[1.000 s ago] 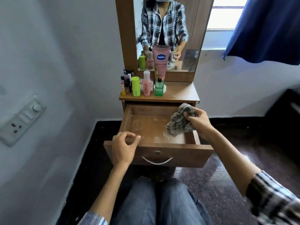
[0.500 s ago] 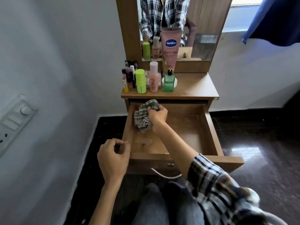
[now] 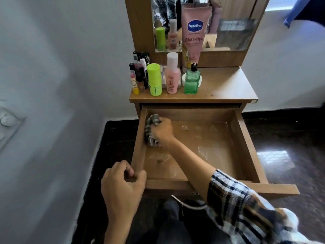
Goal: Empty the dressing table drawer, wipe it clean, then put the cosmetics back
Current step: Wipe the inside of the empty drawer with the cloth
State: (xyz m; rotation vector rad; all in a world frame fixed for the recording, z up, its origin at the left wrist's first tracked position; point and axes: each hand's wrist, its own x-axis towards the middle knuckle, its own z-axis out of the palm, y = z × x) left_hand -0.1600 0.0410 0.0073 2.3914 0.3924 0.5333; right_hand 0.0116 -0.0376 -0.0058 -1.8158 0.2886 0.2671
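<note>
the drawer (image 3: 202, 138) hangs pulled out from under the worktop (image 3: 225, 88), its long axis running left to right, its open mouth facing up and its front panel toward the person. inside, the right hand (image 3: 162, 130) is bunched round a checked cloth (image 3: 152, 131), fingers curled tight on it, pressing it into the far left corner against the left wall. the cloth is crumpled, stretched roughly front to back along that wall. pale smears and a small dark speck show on the drawer floor, near the front left and across the middle.

the left hand (image 3: 123, 184) sits at the drawer's front left corner, fingers and thumb curled in on the corner edge; whether they truly pinch the wood i cannot tell.

up on the worktop the cosmetics stand upright in a cluster at the left: a green glass bottle (image 3: 191, 81), a pink bottle (image 3: 172, 74) with a white cap, a lime green stick (image 3: 154, 79), and slim tubes (image 3: 138, 74) at the far left. a pink vaseline tube (image 3: 194, 32) stands cap down against the mirror (image 3: 233, 23).
</note>
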